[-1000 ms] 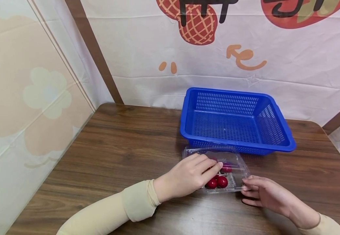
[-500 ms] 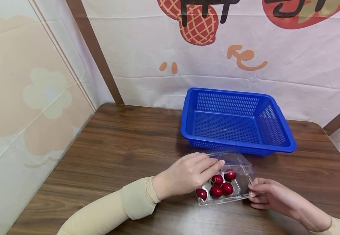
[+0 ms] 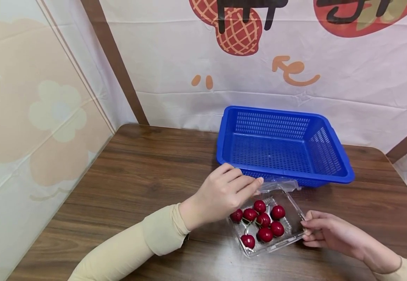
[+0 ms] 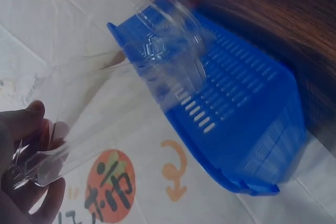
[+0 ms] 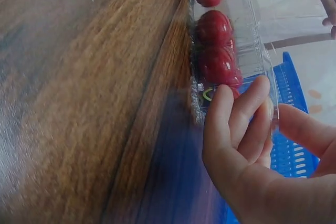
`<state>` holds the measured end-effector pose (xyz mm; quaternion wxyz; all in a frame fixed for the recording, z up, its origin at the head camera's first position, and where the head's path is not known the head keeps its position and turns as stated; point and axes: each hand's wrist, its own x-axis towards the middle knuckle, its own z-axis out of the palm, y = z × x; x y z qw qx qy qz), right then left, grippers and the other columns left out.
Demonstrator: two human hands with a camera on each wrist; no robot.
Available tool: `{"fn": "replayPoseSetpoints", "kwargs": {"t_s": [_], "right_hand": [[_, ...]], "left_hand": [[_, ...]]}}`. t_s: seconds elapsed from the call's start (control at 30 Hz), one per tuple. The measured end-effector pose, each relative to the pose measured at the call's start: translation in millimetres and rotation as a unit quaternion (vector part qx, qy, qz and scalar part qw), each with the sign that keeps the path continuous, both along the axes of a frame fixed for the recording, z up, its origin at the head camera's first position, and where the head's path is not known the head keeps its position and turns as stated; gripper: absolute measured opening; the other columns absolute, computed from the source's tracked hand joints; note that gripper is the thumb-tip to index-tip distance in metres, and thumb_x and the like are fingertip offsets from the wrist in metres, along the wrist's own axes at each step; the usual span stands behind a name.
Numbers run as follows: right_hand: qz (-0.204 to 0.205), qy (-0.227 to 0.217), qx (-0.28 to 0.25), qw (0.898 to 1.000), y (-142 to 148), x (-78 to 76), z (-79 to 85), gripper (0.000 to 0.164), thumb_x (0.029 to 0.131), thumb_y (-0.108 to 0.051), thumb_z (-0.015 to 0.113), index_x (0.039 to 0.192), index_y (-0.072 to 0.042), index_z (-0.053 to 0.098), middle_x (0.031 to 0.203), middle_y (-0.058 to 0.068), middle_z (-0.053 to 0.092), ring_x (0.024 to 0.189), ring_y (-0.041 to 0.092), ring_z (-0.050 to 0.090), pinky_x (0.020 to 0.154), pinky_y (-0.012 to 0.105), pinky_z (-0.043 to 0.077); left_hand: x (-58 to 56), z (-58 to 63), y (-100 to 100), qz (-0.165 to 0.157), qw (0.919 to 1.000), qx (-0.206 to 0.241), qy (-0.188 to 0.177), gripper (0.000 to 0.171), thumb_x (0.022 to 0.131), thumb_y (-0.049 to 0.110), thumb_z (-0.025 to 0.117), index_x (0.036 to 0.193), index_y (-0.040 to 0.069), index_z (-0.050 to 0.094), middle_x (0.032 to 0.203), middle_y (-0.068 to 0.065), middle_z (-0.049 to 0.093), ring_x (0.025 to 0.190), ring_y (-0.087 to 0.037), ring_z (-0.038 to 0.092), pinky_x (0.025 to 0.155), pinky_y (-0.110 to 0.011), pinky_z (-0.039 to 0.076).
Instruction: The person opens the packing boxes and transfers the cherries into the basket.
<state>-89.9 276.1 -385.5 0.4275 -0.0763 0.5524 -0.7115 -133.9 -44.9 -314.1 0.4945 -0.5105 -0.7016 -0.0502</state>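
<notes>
A clear plastic clamshell box (image 3: pixel 277 245) holds several dark red cherries (image 3: pixel 263 220), some with green stems. Its hinged lid (image 3: pixel 279 186) is raised and leans back towards the basket. My left hand (image 3: pixel 218 194) pinches the edge of the lid, and the left wrist view shows the lid (image 4: pixel 86 95) between thumb and fingers. At the box's right side my right hand (image 3: pixel 338 236) grips the rim. In the right wrist view its thumb lies on one side of the box wall and the fingers on the other. The left hand hides the box's back left corner.
Behind the box stands a blue perforated plastic basket (image 3: pixel 270 150) with nothing inside, near the back edge of the wooden table (image 3: pixel 147 179). A printed cloth (image 3: pixel 175 50) hangs behind the table.
My left hand has lifted the lid up and back, uncovering more cherries. The box has shifted nearer and turned slightly, with the right hand still holding its right rim.
</notes>
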Motion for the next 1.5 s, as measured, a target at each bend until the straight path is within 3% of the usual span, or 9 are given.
{"fn": "replayPoseSetpoints", "kwargs": {"t_s": [0.43,0.83,1.13,1.5], "right_hand": [[-0.007,0.027,0.062,0.998,2.5,-7.7,5.0,0.015,0.097,-0.009,0.039,0.095,-0.012,0.054,0.087,-0.002,0.063,0.083,0.011,0.061,0.082,0.032,0.054],[-0.026,0.093,0.108,0.989,7.7,-15.9,2.0,0.015,0.097,-0.011,0.04,0.099,-0.007,0.055,0.085,-0.003,0.063,0.08,0.009,0.062,0.079,0.031,0.055],[-0.041,0.116,0.133,0.983,4.3,-22.5,3.6,0.012,0.096,-0.013,0.044,0.098,-0.008,0.055,0.084,-0.004,0.063,0.078,0.008,0.062,0.077,0.03,0.056],[-0.067,0.147,0.176,0.971,-3.6,-24.6,4.8,0.011,0.094,-0.015,0.048,0.095,-0.005,0.052,0.08,-0.002,0.059,0.074,0.006,0.058,0.067,0.022,0.055]], "left_hand": [[-3.7,-0.5,-10.7,0.03,0.9989,0.035,-0.003,0.018,0.085,0.021,0.062,0.095,0.013,0.074,0.078,0.005,0.071,0.065,-0.011,0.054,0.063,-0.029,0.044],[-2.8,-8.4,-27.3,0.045,0.996,0.065,-0.042,0.017,0.08,0.022,0.067,0.092,0.013,0.076,0.074,0.004,0.072,0.063,-0.013,0.055,0.063,-0.03,0.044],[-0.1,-12.8,-38.6,0.058,0.9939,0.069,-0.063,0.018,0.079,0.02,0.067,0.093,0.012,0.075,0.071,0.005,0.07,0.059,-0.013,0.051,0.064,-0.032,0.043],[4.1,-15.4,-53.2,0.086,0.9838,0.068,-0.142,0.017,0.077,0.012,0.062,0.088,0.01,0.074,0.067,0.004,0.069,0.06,-0.011,0.057,0.064,-0.032,0.044]]}}
